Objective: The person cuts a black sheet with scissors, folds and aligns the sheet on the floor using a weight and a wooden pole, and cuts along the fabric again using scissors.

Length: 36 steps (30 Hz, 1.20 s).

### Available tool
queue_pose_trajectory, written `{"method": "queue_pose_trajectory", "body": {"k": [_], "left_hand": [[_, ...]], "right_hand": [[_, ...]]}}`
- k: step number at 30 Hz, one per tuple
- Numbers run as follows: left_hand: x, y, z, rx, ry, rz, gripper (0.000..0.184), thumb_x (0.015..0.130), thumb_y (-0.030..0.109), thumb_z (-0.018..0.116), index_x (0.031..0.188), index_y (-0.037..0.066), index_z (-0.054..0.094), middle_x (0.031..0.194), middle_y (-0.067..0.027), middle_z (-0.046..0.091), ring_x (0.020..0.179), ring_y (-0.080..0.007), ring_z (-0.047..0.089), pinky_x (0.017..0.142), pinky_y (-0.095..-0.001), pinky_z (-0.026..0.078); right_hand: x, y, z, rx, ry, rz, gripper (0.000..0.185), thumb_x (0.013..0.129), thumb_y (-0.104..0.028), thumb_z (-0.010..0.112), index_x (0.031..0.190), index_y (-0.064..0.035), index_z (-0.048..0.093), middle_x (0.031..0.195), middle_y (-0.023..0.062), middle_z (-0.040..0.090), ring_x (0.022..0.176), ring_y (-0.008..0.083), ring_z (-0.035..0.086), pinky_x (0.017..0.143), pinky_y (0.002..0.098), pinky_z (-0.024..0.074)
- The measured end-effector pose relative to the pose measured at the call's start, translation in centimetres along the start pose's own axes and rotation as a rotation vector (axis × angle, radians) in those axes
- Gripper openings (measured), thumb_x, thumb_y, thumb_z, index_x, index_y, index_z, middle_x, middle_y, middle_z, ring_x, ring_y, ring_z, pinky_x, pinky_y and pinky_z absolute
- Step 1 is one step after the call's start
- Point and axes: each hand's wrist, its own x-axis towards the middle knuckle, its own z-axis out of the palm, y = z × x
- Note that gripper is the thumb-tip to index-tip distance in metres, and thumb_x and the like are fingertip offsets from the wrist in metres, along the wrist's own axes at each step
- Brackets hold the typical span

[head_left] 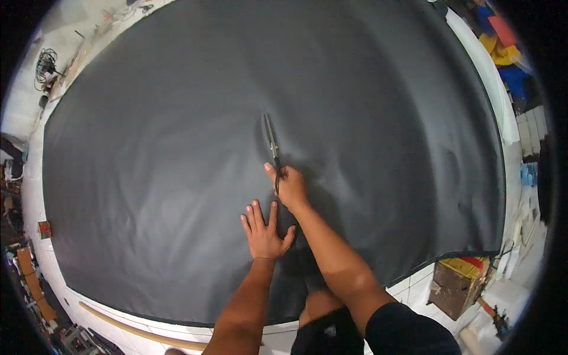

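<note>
A wide sheet of smooth black material (177,118), like vinyl or leather, covers most of the view. My right hand (291,184) grips a pair of scissors (272,140) by their dark handles, near the middle of the sheet. The blades point away from me and look nearly together; I cannot tell whether material lies between them. Just below and to the left, my left hand (264,238) presses flat on the sheet with its fingers spread. A darker shaded strip runs from the hands toward my body, and whether it is a cut is unclear.
A worn box (454,289) stands by the sheet's lower right corner. Along the near edge lies a long wooden strip (139,328). A small red box (45,229) sits at the left edge, and coiled black wire (46,68) is at upper left. Colourful cloths (503,50) pile up at upper right.
</note>
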Motion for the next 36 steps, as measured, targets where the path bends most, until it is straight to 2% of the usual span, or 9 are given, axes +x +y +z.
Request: {"method": "queue_pose_trajectory", "body": {"k": [4,6,7,8,10,17,24,30,36], "left_hand": [[0.1,-0.2,0.5,-0.030,-0.001,-0.009,0.082,0.075,0.055,0.065,0.143,0.016,0.041,0.149,-0.0300,0.027,0.139,-0.0478,0.023,0.112,-0.0612,0.015],[0.6,-0.7,1.0,-0.033,-0.001,-0.020,0.082,0.074,0.056,0.065,0.143,0.017,0.042,0.148,-0.0308,0.028,0.138,-0.0487,0.024,0.111,-0.0620,0.016],[0.8,-0.7,1.0,-0.031,-0.013,-0.018,0.082,0.074,0.056,0.066,0.142,0.017,0.042,0.147,-0.0313,0.029,0.137,-0.0493,0.025,0.111,-0.0627,0.016],[0.6,-0.6,1.0,-0.030,-0.029,-0.018,0.082,0.074,0.056,0.066,0.142,0.017,0.042,0.146,-0.0318,0.029,0.137,-0.0499,0.025,0.110,-0.0634,0.017],[0.4,-0.5,0.9,-0.019,-0.069,-0.033,0.082,0.074,0.056,0.066,0.143,0.018,0.042,0.147,-0.0320,0.029,0.137,-0.0496,0.025,0.110,-0.0637,0.017],[0.4,-0.7,1.5,0.004,-0.041,-0.008,0.081,0.074,0.056,0.066,0.143,0.019,0.042,0.149,-0.0323,0.023,0.139,-0.0492,0.021,0.109,-0.0649,0.016],[0.1,-0.9,2.0,-0.007,-0.040,0.002,0.082,0.074,0.059,0.065,0.143,0.020,0.042,0.149,-0.0334,0.022,0.138,-0.0503,0.020,0.109,-0.0663,0.016],[0.0,-1.1,2.3,-0.011,-0.109,-0.013,0.084,0.073,0.060,0.066,0.142,0.020,0.041,0.148,-0.0341,0.022,0.137,-0.0532,0.020,0.107,-0.0685,0.016],[0.4,-0.8,0.9,-0.025,-0.124,-0.052,0.076,0.072,0.058,0.068,0.136,0.021,0.050,0.146,-0.0328,0.026,0.136,-0.0526,0.022,0.108,-0.0677,0.016]], "right_hand": [[0.0,-0.5,-0.1,-0.025,-0.004,0.022,0.048,0.084,-0.049,0.070,0.073,-0.0054,0.053,0.058,0.0011,0.052,0.048,0.0108,0.050,0.046,0.0274,0.0404],[-0.5,-2.0,-0.4,-0.005,-0.073,0.158,0.056,0.086,-0.055,0.064,0.084,0.0012,0.061,0.077,0.0147,0.065,0.072,0.0296,0.062,0.070,0.0401,0.0467],[0.2,-1.8,-0.3,-0.034,-0.086,0.169,0.058,0.085,-0.057,0.063,0.083,0.0009,0.060,0.075,0.0150,0.064,0.069,0.0301,0.059,0.069,0.0398,0.0460],[1.0,-1.8,0.0,-0.039,-0.092,0.189,0.058,0.085,-0.057,0.063,0.083,0.0009,0.060,0.075,0.0150,0.064,0.069,0.0301,0.059,0.069,0.0398,0.0460],[3.5,-2.9,0.7,0.020,-0.047,0.066,0.049,0.083,-0.051,0.071,0.070,-0.0083,0.050,0.056,-0.0004,0.049,0.048,0.0099,0.048,0.045,0.0264,0.0381],[13.8,-9.5,3.3,0.055,-0.029,0.030,0.051,0.082,-0.053,0.071,0.067,-0.0083,0.050,0.056,-0.0001,0.048,0.047,0.0104,0.047,0.045,0.0269,0.0383],[16.6,-9.4,4.5,0.051,0.024,-0.026,0.056,0.083,-0.058,0.067,0.065,-0.0075,0.050,0.056,0.0011,0.049,0.047,0.0123,0.048,0.045,0.0289,0.0389],[26.1,-17.7,5.4,-0.019,-0.096,0.031,0.058,0.082,-0.059,0.066,0.062,-0.0066,0.051,0.054,0.0031,0.050,0.046,0.0138,0.048,0.045,0.0310,0.0386],[29.3,-18.5,5.5,-0.007,-0.134,-0.001,0.059,0.082,-0.060,0.065,0.060,-0.0077,0.050,0.052,0.0033,0.049,0.046,0.0141,0.048,0.048,0.0311,0.0406]]}}
